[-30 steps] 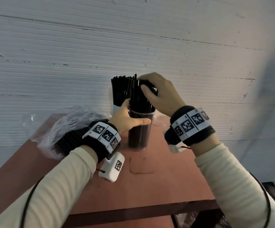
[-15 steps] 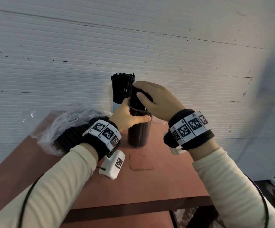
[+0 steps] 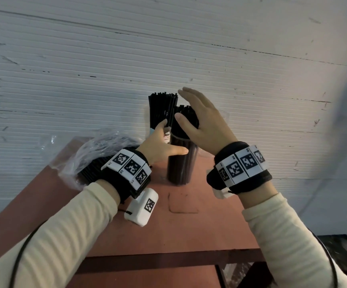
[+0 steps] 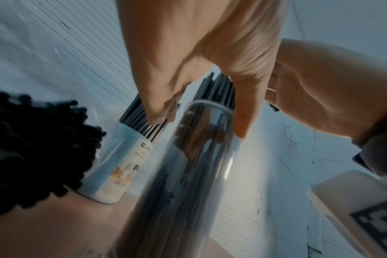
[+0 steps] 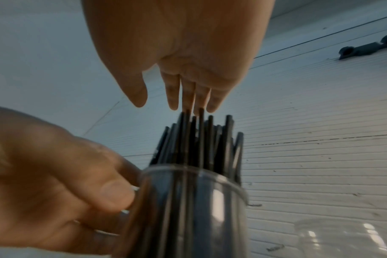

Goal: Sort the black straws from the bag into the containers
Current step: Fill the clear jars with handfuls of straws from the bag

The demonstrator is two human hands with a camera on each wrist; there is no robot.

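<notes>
Nearest, two cream sleeves (image 3: 68, 231) reach over a reddish-brown worktop (image 3: 178, 231), each wrist wearing a black band with square-patterned markers. On the left side of the worktop lies a crumpled clear bag (image 3: 89, 161) with a bundle of black straws (image 3: 91, 171) inside it, their ends showing in the left wrist view.

Beyond the wrists, the left hand (image 3: 160, 146) grips a tall clear container (image 3: 180, 163) standing on the worktop, thumb across its front wall and fingers curled round its left side near the rim. This container is packed with black straws whose tips (image 5: 201, 139) stick up unevenly above the rim. The right hand (image 3: 203, 125) is held over those tips, holding nothing, fingers straight and together, thumb out to the side; whether the fingertips (image 5: 188, 103) touch the tallest straws cannot be told.

Just behind and to the left stands a second container (image 4: 113, 167), pale with a printed label, also full of upright black straws (image 3: 162, 109). Farther right on the worktop a clear empty container (image 5: 342, 239) shows in the right wrist view. Behind everything is a white ribbed wall (image 3: 168, 48).
</notes>
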